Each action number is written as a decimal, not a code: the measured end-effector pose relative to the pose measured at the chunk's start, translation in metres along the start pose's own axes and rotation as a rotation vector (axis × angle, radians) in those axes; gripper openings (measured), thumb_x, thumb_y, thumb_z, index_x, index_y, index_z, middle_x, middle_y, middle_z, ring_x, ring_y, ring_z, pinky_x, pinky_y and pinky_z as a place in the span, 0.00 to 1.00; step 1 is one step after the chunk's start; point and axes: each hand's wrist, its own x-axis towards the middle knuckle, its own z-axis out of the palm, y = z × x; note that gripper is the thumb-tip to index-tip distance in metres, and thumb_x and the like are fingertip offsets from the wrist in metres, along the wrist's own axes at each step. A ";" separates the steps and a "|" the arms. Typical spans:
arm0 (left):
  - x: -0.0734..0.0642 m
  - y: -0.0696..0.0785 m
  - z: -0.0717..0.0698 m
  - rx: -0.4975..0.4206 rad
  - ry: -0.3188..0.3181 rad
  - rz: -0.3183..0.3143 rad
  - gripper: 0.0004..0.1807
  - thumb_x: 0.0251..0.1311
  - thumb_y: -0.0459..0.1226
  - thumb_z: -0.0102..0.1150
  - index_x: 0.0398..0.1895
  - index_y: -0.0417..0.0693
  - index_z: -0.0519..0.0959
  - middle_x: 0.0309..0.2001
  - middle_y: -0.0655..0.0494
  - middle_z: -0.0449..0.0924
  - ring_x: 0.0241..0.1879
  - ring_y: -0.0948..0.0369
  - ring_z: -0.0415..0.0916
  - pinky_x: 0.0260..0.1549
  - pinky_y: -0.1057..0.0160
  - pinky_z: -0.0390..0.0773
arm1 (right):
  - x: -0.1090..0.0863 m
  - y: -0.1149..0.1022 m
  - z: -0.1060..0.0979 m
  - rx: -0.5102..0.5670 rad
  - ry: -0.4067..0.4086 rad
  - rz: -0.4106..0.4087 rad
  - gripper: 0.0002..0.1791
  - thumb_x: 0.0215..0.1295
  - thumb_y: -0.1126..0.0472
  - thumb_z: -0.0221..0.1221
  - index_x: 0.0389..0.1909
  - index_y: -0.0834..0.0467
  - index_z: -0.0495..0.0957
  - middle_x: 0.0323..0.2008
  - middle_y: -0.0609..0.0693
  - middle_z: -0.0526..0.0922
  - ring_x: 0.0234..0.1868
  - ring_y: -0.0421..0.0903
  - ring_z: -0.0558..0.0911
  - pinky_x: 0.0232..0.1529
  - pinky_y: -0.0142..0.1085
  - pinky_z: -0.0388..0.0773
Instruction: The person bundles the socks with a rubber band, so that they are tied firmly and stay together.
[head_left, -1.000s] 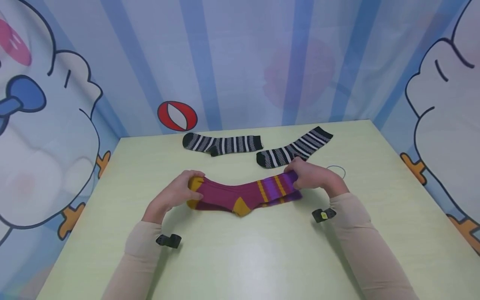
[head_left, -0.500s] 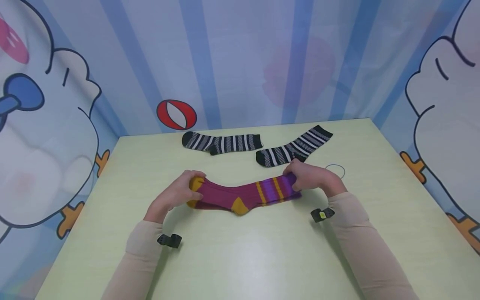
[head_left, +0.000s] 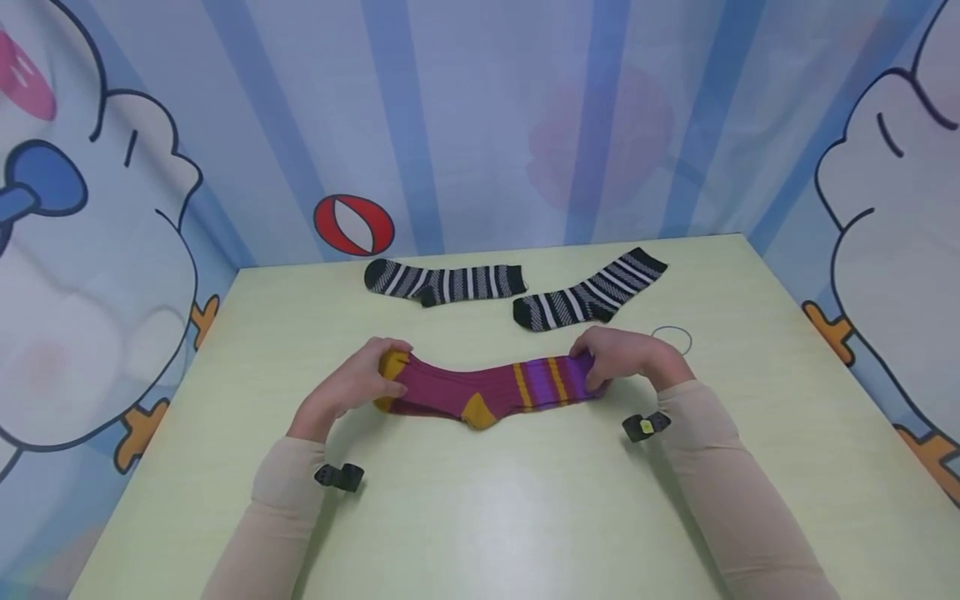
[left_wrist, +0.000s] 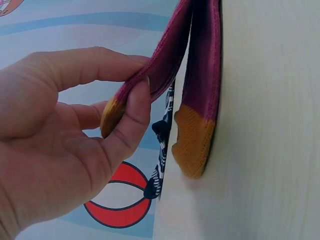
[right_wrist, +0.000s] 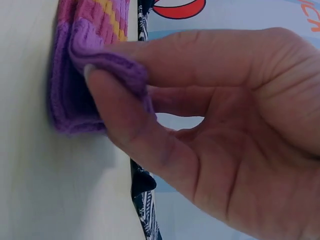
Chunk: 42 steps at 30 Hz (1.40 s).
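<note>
My left hand (head_left: 351, 385) pinches the upper sock (head_left: 450, 388) near its toe (head_left: 393, 364), my right hand (head_left: 626, 356) its cuff (head_left: 573, 373); I see less of the lower sock (left_wrist: 200, 105) than before.

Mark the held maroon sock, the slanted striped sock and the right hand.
Held maroon sock (head_left: 483, 385), head view: ankle part.
Slanted striped sock (head_left: 588, 298), head view: ankle part.
Right hand (head_left: 621, 353), head view: back of the hand.
</note>
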 end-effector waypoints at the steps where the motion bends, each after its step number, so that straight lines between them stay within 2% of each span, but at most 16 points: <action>1: 0.001 -0.001 0.001 0.002 -0.005 -0.005 0.34 0.59 0.28 0.65 0.70 0.40 0.67 0.64 0.40 0.63 0.58 0.45 0.62 0.55 0.48 0.73 | 0.000 0.000 0.000 0.029 -0.015 0.011 0.32 0.47 0.76 0.65 0.58 0.75 0.73 0.48 0.62 0.79 0.42 0.50 0.81 0.39 0.39 0.83; 5: 0.003 -0.003 0.003 0.027 -0.016 -0.014 0.34 0.59 0.28 0.65 0.69 0.39 0.66 0.64 0.39 0.62 0.59 0.44 0.62 0.57 0.47 0.71 | 0.000 0.001 0.002 0.062 -0.026 0.034 0.33 0.47 0.76 0.66 0.59 0.74 0.72 0.48 0.63 0.78 0.42 0.51 0.81 0.37 0.38 0.83; 12: 0.005 -0.004 0.003 0.057 -0.032 -0.019 0.33 0.58 0.27 0.66 0.67 0.36 0.68 0.62 0.39 0.66 0.57 0.45 0.64 0.58 0.46 0.70 | -0.002 0.001 0.003 -0.009 0.012 0.055 0.33 0.46 0.76 0.66 0.59 0.69 0.72 0.53 0.63 0.70 0.48 0.55 0.75 0.35 0.37 0.83; 19: 0.005 -0.004 0.002 0.093 -0.070 -0.059 0.32 0.57 0.28 0.68 0.66 0.37 0.70 0.59 0.41 0.71 0.56 0.46 0.66 0.57 0.47 0.71 | -0.003 0.002 0.005 -0.039 0.019 0.071 0.33 0.45 0.76 0.67 0.57 0.65 0.72 0.51 0.63 0.66 0.47 0.56 0.74 0.32 0.37 0.82; 25: 0.004 -0.010 -0.002 0.087 -0.055 -0.048 0.23 0.67 0.38 0.61 0.63 0.39 0.73 0.54 0.43 0.73 0.51 0.49 0.68 0.48 0.53 0.72 | -0.002 0.003 0.004 -0.052 0.025 0.062 0.33 0.44 0.74 0.68 0.56 0.66 0.73 0.50 0.62 0.67 0.45 0.55 0.75 0.32 0.37 0.82; 28: 0.005 -0.014 -0.003 0.069 -0.049 -0.057 0.20 0.70 0.37 0.57 0.61 0.39 0.74 0.53 0.43 0.73 0.50 0.49 0.68 0.47 0.55 0.72 | -0.002 0.003 0.003 -0.040 0.022 0.065 0.33 0.44 0.74 0.68 0.57 0.66 0.72 0.50 0.63 0.67 0.45 0.55 0.76 0.32 0.37 0.82; 38: 0.006 -0.020 -0.007 0.078 -0.051 -0.119 0.23 0.61 0.35 0.68 0.59 0.43 0.75 0.56 0.43 0.72 0.54 0.48 0.66 0.52 0.48 0.70 | -0.003 0.003 0.004 -0.046 0.023 0.065 0.34 0.44 0.74 0.68 0.57 0.65 0.72 0.50 0.63 0.67 0.44 0.55 0.76 0.32 0.37 0.82; 42: 0.005 -0.021 -0.008 0.134 -0.074 -0.093 0.25 0.58 0.33 0.70 0.59 0.43 0.74 0.57 0.40 0.72 0.55 0.45 0.67 0.54 0.46 0.71 | -0.004 0.004 0.002 -0.105 0.035 0.031 0.34 0.42 0.71 0.70 0.56 0.63 0.73 0.50 0.61 0.68 0.46 0.55 0.74 0.39 0.39 0.79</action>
